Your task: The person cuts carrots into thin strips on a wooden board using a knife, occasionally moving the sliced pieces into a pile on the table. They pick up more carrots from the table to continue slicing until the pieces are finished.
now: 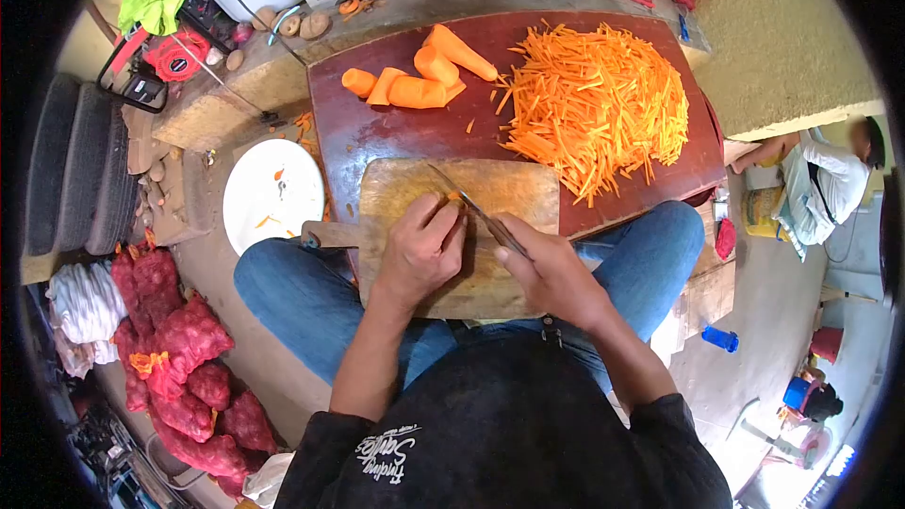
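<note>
My right hand point(554, 269) grips a knife point(479, 211) by its handle, the blade slanting up and left over the wooden cutting board point(518, 188). My left hand point(421, 250) is closed on the board beside the blade, its fingertips curled round a small piece of carrot point(454, 196) that is mostly hidden. Beyond the board, several peeled carrot chunks point(415, 91) lie on the dark red table point(377, 137). A large heap of carrot strips point(603, 99) covers the table's right side, reaching near the board's corner.
A round white lid or basin point(255, 188) with orange scraps sits on the floor at the left. Red net sacks point(184, 368) and stacked tires point(94, 165) stand farther left. Another person point(834, 170) sits at the far right, near a blue object point(720, 338) on the floor.
</note>
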### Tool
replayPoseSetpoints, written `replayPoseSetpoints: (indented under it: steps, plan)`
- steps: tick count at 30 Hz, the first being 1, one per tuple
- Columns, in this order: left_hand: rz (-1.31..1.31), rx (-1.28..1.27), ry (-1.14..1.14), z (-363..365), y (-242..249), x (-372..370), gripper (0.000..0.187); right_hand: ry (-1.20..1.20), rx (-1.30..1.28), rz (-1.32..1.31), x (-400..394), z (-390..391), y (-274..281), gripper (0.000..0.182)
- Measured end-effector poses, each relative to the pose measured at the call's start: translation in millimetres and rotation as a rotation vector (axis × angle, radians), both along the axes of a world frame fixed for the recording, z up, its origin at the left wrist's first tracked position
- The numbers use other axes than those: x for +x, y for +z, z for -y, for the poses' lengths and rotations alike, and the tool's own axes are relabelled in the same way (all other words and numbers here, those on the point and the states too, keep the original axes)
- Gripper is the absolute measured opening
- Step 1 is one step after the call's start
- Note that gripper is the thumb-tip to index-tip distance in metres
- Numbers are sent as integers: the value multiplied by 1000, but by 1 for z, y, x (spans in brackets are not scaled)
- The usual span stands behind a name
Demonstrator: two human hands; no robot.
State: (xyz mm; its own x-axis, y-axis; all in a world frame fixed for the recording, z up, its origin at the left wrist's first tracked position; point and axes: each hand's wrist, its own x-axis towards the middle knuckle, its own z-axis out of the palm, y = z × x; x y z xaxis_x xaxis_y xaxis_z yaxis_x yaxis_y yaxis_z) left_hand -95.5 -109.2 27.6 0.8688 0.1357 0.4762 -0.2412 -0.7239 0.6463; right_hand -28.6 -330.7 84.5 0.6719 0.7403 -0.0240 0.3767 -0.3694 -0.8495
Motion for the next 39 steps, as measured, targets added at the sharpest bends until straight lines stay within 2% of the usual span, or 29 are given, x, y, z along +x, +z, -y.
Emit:
replayPoseSetpoints:
  steps: [4,7,13,16,25,28,32,34,39]
  plan:
    - [51,-15,-6,-1,-2,1,23,-72,-95,-181,-11,15,44,43]
    - [24,-6,0,1,1,0,24,-76,-43,-65,-20,28,43,45]
    - [2,33,-20,-4,4,-2,27,-68,-95,-115,-28,33,49,46]
    - [-2,30,-20,-4,4,-3,27,-43,-98,-101,-27,37,46,56]
    - [-11,45,-48,-6,4,-3,25,-1,-131,-60,-22,22,42,51]
    - [6,62,-44,-7,-3,-4,26,25,-44,-35,-14,14,14,50]
    - [50,24,-20,-6,-2,-2,28,30,-93,34,-4,-1,-10,49]
    - [42,6,-18,-4,-3,-3,29,28,-54,77,1,-4,-12,48]
    - [36,8,-10,-5,-1,-5,29,-7,-39,-35,3,-6,8,47]
